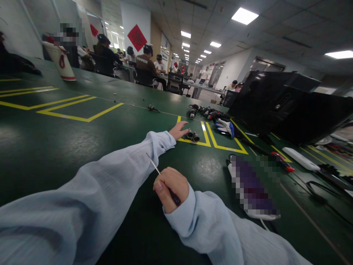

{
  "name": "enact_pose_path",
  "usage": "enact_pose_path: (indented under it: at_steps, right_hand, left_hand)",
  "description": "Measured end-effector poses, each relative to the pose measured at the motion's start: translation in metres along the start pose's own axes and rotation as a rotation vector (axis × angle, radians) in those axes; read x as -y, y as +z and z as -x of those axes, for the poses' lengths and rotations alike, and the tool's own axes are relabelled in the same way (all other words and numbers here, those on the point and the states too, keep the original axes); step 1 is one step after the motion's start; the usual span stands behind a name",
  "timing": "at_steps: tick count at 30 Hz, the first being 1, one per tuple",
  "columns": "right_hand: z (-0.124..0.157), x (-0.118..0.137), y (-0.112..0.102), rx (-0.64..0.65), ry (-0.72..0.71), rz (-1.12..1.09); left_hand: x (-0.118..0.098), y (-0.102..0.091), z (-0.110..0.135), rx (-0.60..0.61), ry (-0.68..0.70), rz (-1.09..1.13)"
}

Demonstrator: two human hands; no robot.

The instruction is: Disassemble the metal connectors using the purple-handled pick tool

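Observation:
My right hand (pixel 173 187) is closed around a screwdriver (pixel 153 163), its thin metal shaft pointing up and to the left. Part of a dark handle shows below the fist. Farther out, my left hand (pixel 178 130) reaches over the table with fingers apart. Just beside its fingertips lie two short metal cylindrical parts (pixel 195 137), inside a yellow taped outline (pixel 205 133). Whether the fingers touch them I cannot tell. Both arms wear light blue sleeves.
The green table (pixel 104 136) carries more dark metal parts (pixel 192 113), a blue-white glove (pixel 224 127), a phone-like device (pixel 252 187) and a red-black tool (pixel 284 162). A paper cup (pixel 61 62) stands at left. Black monitors (pixel 275 103) stand right. People sit beyond.

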State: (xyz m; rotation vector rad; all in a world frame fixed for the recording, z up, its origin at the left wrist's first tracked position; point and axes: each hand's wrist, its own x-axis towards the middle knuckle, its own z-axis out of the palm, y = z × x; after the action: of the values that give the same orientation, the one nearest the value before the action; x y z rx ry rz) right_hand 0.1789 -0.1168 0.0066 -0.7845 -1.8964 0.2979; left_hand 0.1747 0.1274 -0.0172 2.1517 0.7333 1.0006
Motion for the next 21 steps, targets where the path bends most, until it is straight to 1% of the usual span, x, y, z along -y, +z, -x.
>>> enact_pose_path:
  at_steps: [3, 6, 8, 11, 16, 21]
  right_hand:
    - [0.000, 0.000, 0.001, -0.022, -0.001, -0.009]
    - [0.001, 0.000, 0.002, -0.032, -0.001, -0.017]
    - [0.000, 0.000, 0.001, -0.026, 0.001, -0.017]
    - [-0.001, 0.001, 0.000, -0.019, -0.008, -0.015]
    - [-0.003, 0.003, -0.001, -0.014, -0.019, -0.008]
    - [-0.002, 0.004, -0.001, -0.001, -0.005, 0.008]
  left_hand:
    - [0.001, -0.004, 0.010, -0.009, -0.008, -0.073]
    - [-0.001, -0.007, 0.022, 0.017, -0.013, -0.151]
    - [-0.004, -0.009, 0.030, 0.026, -0.010, -0.199]
    - [-0.012, -0.011, 0.037, 0.000, 0.007, -0.261]
    - [-0.022, -0.014, 0.041, -0.040, 0.054, -0.330]
    - [-0.020, -0.015, 0.038, -0.112, 0.040, -0.362]
